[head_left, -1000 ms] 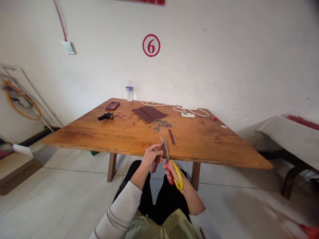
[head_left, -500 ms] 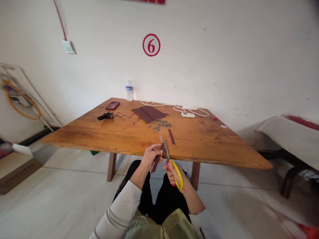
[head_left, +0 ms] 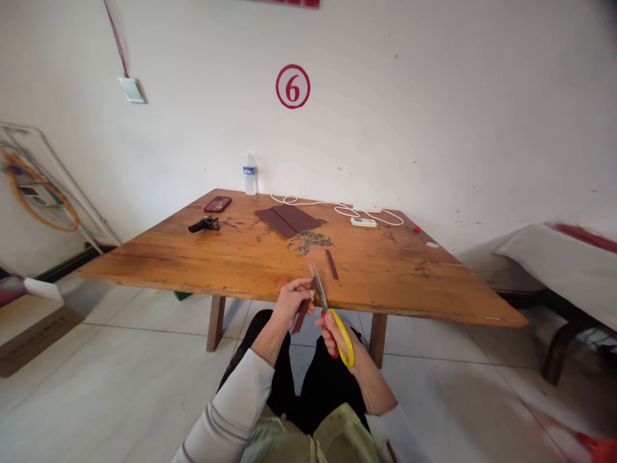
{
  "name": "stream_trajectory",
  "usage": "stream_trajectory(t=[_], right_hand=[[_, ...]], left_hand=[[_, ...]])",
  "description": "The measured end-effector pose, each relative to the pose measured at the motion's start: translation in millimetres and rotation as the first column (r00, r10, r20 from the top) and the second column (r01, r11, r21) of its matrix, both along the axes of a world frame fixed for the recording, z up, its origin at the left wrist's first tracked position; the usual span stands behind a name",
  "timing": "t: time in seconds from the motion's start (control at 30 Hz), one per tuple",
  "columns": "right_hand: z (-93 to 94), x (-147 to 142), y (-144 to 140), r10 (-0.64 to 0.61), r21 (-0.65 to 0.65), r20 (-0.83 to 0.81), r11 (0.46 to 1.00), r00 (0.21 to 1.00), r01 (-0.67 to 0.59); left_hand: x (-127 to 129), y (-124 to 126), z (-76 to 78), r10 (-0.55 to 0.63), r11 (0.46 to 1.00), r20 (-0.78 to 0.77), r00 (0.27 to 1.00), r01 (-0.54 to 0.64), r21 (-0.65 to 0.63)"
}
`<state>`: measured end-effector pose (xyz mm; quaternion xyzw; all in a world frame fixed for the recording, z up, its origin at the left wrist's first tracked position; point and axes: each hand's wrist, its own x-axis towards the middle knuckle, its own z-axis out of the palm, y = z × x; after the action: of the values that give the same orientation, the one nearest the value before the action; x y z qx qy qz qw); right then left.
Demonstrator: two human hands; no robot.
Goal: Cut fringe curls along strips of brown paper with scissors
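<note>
Between its thumb and fingers, my left hand (head_left: 292,303) pinches a narrow dark brown strip (head_left: 301,317), whose lower end hangs below the fingers. My right hand (head_left: 340,335) grips scissors (head_left: 345,347) with yellow and red handles. Their blades point away from me, slightly parted, beside the top end of the strip. Whether the blades touch the strip I cannot tell. Just beyond them, another brown strip (head_left: 331,264) lies on the wooden table (head_left: 202,263). A pile of small cut pieces (head_left: 311,242) sits farther back, against the brown sheets (head_left: 287,220).
At the table's left are a phone (head_left: 218,204) and a black object (head_left: 204,224). A water bottle (head_left: 249,176) stands by the wall. A white cable (head_left: 318,203) and a small white device (head_left: 363,222) lie at the back. The table's front edge is just under my hands.
The scissor blades have parted slightly beside the strip. Both hands stay in nearly the same place, and the things on the table have not moved.
</note>
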<state>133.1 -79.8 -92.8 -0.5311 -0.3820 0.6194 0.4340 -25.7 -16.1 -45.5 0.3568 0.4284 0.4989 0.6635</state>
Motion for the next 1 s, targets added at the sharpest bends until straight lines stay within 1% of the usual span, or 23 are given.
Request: stream_trajectory(t=[0.23,0.47,0.53,0.77,0.9,1.0], right_hand=[[6.6,-2.4,-1.6,0.0,-0.042,-0.009,0.999,1.0,0.0],[5.0,-1.6,-1.9,0.003,-0.059,-0.022,0.998,1.0,-0.005],[4.4,-1.5,-2.6,0.006,-0.053,-0.023,0.999,1.0,-0.007],[0.8,-2.1,-2.2,-0.013,0.028,-0.008,1.0,1.0,0.013],[-2.1,0.3,-0.3,-0.004,0.016,0.007,1.0,1.0,0.004],[-0.7,1.4,-0.2,0.001,-0.007,0.006,1.0,1.0,-0.001]], left_hand=[[-0.1,0.5,0.5,0.008,1.0,0.007,1.0,-0.008,-0.007],[0.5,1.0,-0.7,0.012,1.0,0.023,1.0,-0.012,-0.003],[0.7,0.9,-1.9,0.014,1.0,0.032,0.999,-0.014,0.002],[0.8,1.0,-6.3,0.012,1.0,0.05,0.999,-0.013,0.008],[0.5,1.5,-6.7,0.016,1.0,0.047,0.999,-0.016,0.006],[0.5,1.8,-5.2,0.018,1.0,0.047,0.999,-0.018,0.002]])
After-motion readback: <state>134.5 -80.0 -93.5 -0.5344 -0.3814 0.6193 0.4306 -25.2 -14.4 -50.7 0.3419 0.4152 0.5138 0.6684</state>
